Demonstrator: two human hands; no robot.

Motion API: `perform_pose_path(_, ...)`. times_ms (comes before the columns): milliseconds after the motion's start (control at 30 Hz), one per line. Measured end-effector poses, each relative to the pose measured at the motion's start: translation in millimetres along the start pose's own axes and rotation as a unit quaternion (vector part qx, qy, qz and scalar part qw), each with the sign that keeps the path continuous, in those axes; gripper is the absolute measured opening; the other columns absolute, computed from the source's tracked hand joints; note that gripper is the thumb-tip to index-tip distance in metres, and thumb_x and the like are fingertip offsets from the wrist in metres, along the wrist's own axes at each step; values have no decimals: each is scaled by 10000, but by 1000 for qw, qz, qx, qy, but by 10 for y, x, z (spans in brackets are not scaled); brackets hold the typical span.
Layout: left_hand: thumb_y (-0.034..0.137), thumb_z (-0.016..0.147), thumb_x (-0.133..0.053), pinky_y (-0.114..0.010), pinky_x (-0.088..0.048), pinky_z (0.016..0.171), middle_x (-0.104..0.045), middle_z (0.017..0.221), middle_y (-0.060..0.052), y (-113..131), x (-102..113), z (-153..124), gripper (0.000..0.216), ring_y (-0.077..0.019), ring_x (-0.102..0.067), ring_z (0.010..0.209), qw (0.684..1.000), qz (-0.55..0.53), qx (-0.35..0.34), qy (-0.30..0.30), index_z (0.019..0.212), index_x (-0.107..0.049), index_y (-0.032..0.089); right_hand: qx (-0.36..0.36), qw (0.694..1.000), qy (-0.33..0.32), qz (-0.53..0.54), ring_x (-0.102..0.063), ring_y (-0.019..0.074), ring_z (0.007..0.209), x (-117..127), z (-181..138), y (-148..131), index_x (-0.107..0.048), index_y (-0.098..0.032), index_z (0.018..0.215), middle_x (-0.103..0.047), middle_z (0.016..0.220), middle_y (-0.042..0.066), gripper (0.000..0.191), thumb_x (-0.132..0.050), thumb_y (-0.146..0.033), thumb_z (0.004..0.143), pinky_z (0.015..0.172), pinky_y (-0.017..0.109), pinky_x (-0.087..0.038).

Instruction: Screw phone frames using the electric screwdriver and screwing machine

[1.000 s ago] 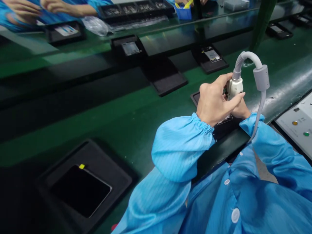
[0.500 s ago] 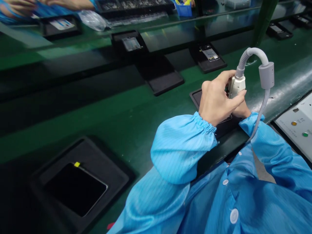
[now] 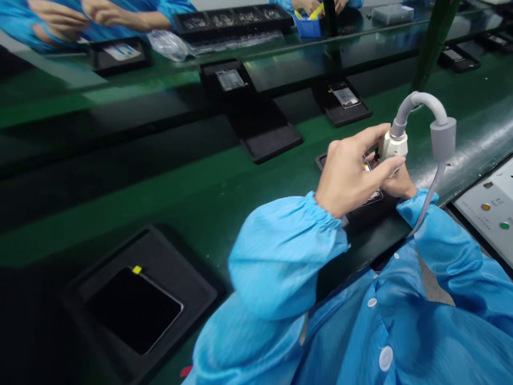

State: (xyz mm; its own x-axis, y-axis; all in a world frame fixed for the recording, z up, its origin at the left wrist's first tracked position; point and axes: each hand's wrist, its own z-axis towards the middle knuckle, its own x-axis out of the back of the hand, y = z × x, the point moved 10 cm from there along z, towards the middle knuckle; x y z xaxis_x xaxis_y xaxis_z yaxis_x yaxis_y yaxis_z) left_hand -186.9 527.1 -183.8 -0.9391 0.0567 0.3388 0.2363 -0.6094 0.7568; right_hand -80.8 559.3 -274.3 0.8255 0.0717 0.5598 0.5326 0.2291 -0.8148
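Observation:
My left hand (image 3: 348,174) is closed around the top of a white electric screwdriver (image 3: 394,147), its thumb across the near side. A thick grey cable (image 3: 430,101) arches up from the tool and drops toward my lap. Just below the tool's top, my right hand (image 3: 396,184) curls about its lower body; most of its fingers are hidden. Under both hands lies an opened phone (image 3: 374,198) in a black tray (image 3: 356,216), mostly covered by them. The screwdriver's tip is out of sight.
At lower left, a phone screen (image 3: 136,313) with a yellow tab lies on a black tray (image 3: 192,289). More trays, such as a bare one (image 3: 272,141) and one with a phone (image 3: 344,96), line the green bench. A control panel (image 3: 487,214) sits right; co-workers' hands (image 3: 104,13) show behind.
The view has shifted slightly, so the bench and trays sit a little lower and mostly further right. My left hand has turned a little, uncovering more of the phone. Both hands stay at the screwdriver.

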Motion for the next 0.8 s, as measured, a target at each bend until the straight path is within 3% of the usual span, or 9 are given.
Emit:
perform_pose_path(67, 446, 841, -641, -386, -545, 938, -714, 1114, -30, -141, 188, -117, 396, -237, -669, 1058, 998, 32, 37, 32, 1157, -662, 208, 36, 999, 7, 35, -615, 166, 658, 70, 23, -72, -578, -218, 898, -617, 659, -39, 244, -703, -397, 789, 724, 348, -576)
perform_pose_path(167, 510, 844, -605, -409, -552, 887, -741, 961, -74, -549, 380, -480, 400, -277, -697, 950, 971, 160, 169, 61, 1026, -708, 169, 106, 991, 51, 70, -640, 175, 735, 403, -13, -169, -569, -199, 1065, -668, 768, -5, 322, -668, -387, 823, 788, 355, -566)
perform_pose_path(233, 512, 861, -569, -422, -554, 832, -740, 836, -85, -866, 285, -831, 371, -299, -703, 877, 929, 229, 289, 2, 888, -711, 170, 107, 989, 102, 22, -646, 179, 891, 732, -42, -58, -591, -169, 1081, -697, 959, 54, 323, -656, -368, 835, 887, 347, -536)
perform_pose_path(300, 525, 868, -557, -423, -551, 778, -732, 775, -88, -1103, 87, -1192, 368, -315, -699, 849, 884, 246, 392, -65, 803, -682, 185, 59, 984, 147, -83, -629, 181, 997, 1059, -27, 228, -624, -132, 1091, -679, 1108, 107, 334, -672, -340, 834, 963, 329, -491)
perform_pose_path(367, 538, 852, -585, -422, -544, 763, -735, 804, -92, -1212, -86, -1418, 355, -323, -692, 870, 861, 236, 442, -89, 844, -667, 193, -2, 963, 148, -227, -608, 183, 1087, 1279, 57, 593, -610, -87, 1192, -637, 1225, 153, 402, -667, -293, 851, 1019, 310, -442)
perform_pose_path(467, 526, 819, -640, -430, -536, 769, -735, 872, -98, -1282, -190, -1507, 348, -327, -685, 898, 856, 228, 457, -85, 930, -659, 197, -49, 920, 75, -381, -479, 201, 1312, 1377, 230, 1062, -537, 8, 1306, -508, 1388, 230, 442, -565, -145, 892, 1109, 298, -339)
perform_pose_path(567, 521, 845, -608, -433, -532, 787, -727, 923, -102, -1331, -138, -1444, 333, -321, -681, 926, 853, 242, 457, -79, 927, -655, 202, -58, 911, 10, -408, -373, 255, 1400, 1372, 297, 1248, -500, 23, 1358, -362, 1491, 253, 495, -511, -55, 869, 1134, 355, -314)
perform_pose_path(700, 451, 897, -554, -399, -512, 888, -685, 1122, -120, -1195, -178, -1004, 334, -288, -642, 1059, 886, 272, 374, -33, 1096, -618, 190, -50, 884, 12, -465, -260, 352, 1443, 1325, 245, 1017, -384, -29, 1465, -237, 1550, 252, 639, -493, -42, 835, 1132, 554, -262)
perform_pose_path(800, 476, 851, -625, -400, -436, 1035, -556, 1346, -192, -1113, -530, -660, 539, -309, -501, 1278, 914, 245, 321, -35, 1251, -534, 126, -28, 873, 69, -482, -400, 303, 1375, 1143, 115, 686, -443, -8, 1423, -395, 1472, 258, 524, -404, -107, 909, 1107, 428, -343)
